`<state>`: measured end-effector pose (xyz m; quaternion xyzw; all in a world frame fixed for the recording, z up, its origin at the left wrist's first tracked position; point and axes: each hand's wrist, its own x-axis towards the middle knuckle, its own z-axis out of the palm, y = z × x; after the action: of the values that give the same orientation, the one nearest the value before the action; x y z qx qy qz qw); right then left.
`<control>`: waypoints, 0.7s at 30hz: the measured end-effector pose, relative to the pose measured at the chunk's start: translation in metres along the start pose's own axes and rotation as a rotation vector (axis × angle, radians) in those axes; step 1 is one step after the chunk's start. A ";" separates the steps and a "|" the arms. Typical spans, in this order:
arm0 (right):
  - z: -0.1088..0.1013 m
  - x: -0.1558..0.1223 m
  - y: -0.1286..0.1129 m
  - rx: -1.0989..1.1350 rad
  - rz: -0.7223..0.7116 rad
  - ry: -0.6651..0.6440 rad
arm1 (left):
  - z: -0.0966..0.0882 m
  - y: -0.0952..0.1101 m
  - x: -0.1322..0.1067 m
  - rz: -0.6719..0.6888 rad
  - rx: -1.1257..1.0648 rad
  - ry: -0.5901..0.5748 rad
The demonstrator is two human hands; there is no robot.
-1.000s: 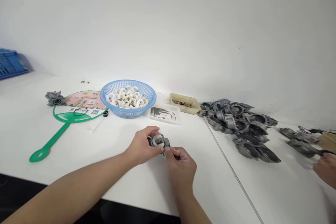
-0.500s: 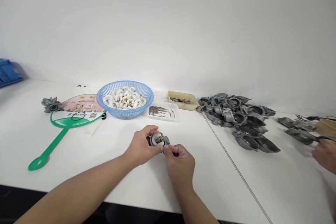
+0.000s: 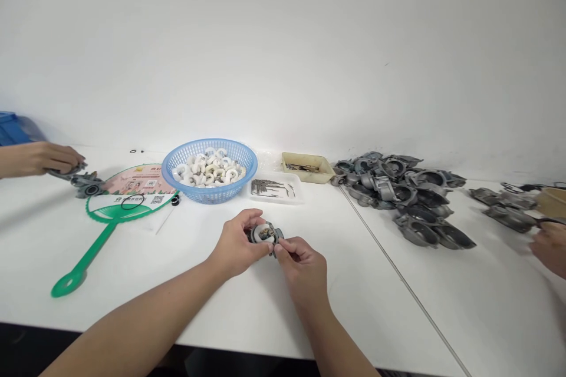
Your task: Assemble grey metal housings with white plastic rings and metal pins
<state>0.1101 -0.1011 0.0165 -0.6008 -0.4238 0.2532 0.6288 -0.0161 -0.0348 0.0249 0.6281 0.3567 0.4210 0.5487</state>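
Note:
A small grey metal carburetor body (image 3: 264,233) with a white ring and brass parts on top sits low over the white table (image 3: 186,271). My left hand (image 3: 236,244) is wrapped round its left side. My right hand (image 3: 300,268) pinches at its right edge with thumb and forefinger; whatever is in the pinch is too small to see. Behind them stand a blue basket (image 3: 177,160) of white rings and a clear tray (image 3: 274,190) of thin metal pins.
A green hand fan (image 3: 110,212) lies at the left with a black O-ring on it. Another person's hand (image 3: 42,157) reaches a grey part (image 3: 88,184) at far left. A beige tray (image 3: 307,166), a pile of grey castings (image 3: 398,194) and a second person's hand (image 3: 550,244) are at right.
A hand has come in from the far left and touches the grey part by the fan. My own hands stay on the carburetor body with hardly any shift.

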 end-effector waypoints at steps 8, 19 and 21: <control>-0.004 0.005 0.005 0.017 0.023 -0.084 | -0.005 0.005 0.000 0.004 0.030 -0.037; -0.008 0.012 0.003 0.063 0.112 -0.192 | -0.011 0.005 0.004 0.013 0.132 -0.085; -0.011 0.014 0.004 -0.029 0.022 -0.213 | -0.011 0.004 0.004 0.010 0.130 -0.088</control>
<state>0.1268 -0.0949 0.0170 -0.5841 -0.4851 0.3165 0.5686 -0.0244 -0.0275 0.0299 0.6821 0.3558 0.3715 0.5198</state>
